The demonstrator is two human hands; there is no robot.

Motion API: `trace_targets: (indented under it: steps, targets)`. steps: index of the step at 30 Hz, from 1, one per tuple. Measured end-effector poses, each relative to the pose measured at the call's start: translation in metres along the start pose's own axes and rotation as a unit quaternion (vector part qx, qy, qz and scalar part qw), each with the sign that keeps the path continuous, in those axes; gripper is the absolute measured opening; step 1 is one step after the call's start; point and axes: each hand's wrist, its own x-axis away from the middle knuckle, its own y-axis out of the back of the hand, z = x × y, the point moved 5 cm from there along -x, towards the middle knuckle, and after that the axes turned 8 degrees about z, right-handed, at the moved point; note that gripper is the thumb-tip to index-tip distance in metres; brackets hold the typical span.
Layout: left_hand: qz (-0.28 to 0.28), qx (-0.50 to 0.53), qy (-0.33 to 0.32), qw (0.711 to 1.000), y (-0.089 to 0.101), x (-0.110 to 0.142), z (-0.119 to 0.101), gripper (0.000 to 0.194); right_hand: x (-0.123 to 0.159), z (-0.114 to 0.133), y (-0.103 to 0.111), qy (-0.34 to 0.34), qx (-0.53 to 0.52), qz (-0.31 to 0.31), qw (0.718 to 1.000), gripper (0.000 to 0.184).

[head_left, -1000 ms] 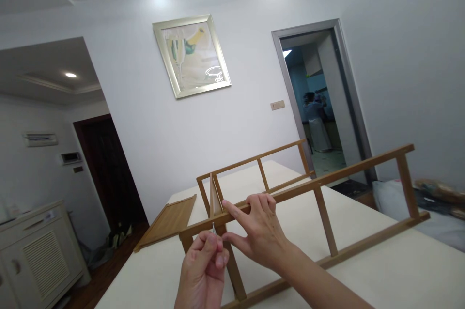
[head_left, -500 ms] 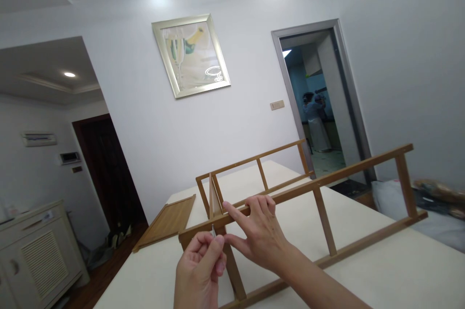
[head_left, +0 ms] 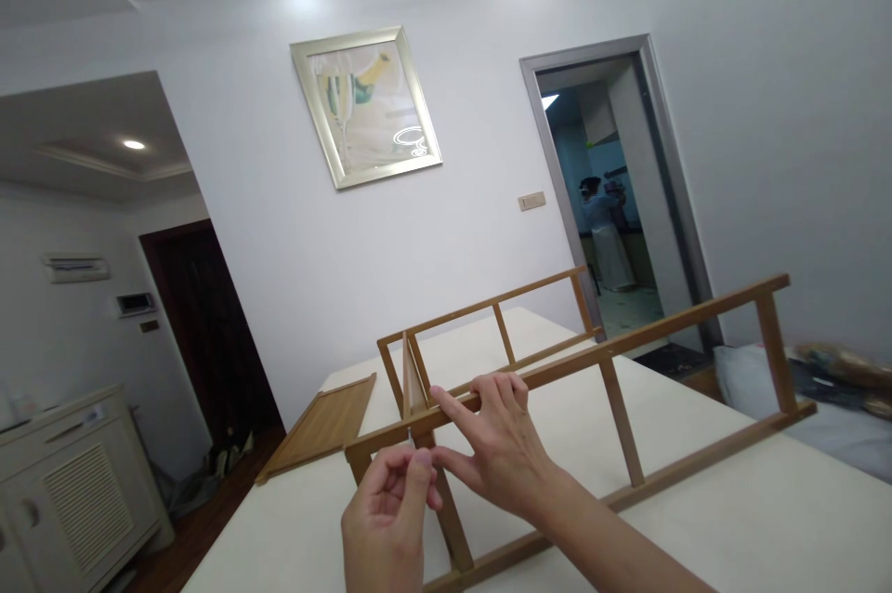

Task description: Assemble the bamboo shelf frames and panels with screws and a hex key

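My left hand is closed in a pinch around a slim metal piece, perhaps a screw or hex key; most of it is hidden by the fingers. Its tip meets the upper rail of the near wooden frame, close to that rail's left end. Just to the right, my right hand grips the same rail, index finger stretched along the top and thumb below. Behind the rail, a wooden panel stands on edge between the near frame and a matching far wooden frame.
A flat slatted wooden panel lies at the left of the white table. A louvred cabinet stands on the left. Plastic-wrapped stuff is at the right. Through the doorway, a person stands in another room.
My left hand has shifted slightly to the right and turned a little, still pinching the metal piece. The right hand keeps its hold on the rail.
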Motion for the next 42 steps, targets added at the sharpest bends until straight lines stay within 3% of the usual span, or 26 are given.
trace_targets:
  steps: [7,12,14,21,30,42]
  targets:
    - [-0.023,-0.071,-0.054,0.996,0.003,0.003,0.003,0.031,0.001,-0.002,-0.002,-0.001,-0.004,-0.001,1.000,0.055]
    - [-0.146,-0.134,-0.159,0.967,0.004,0.015,-0.001,0.015,0.002,-0.003,-0.002,0.008,0.003,0.002,1.000,0.056]
    - [-0.160,-0.127,-0.182,0.962,0.002,0.019,-0.004,0.007,0.002,-0.003,-0.001,0.010,0.006,0.001,1.000,0.057]
    - [-0.159,-0.141,-0.219,0.952,0.001,0.017,-0.013,0.005,0.001,-0.002,0.000,0.004,-0.006,0.005,1.000,0.057]
    - [-0.154,-0.037,-0.226,0.961,-0.001,0.015,-0.002,0.009,0.001,-0.004,-0.002,0.003,-0.003,0.006,1.000,0.051]
    - [-0.101,-0.091,-0.218,0.966,0.003,0.015,-0.002,0.010,0.002,-0.006,-0.005,0.006,-0.022,0.009,1.000,0.044]
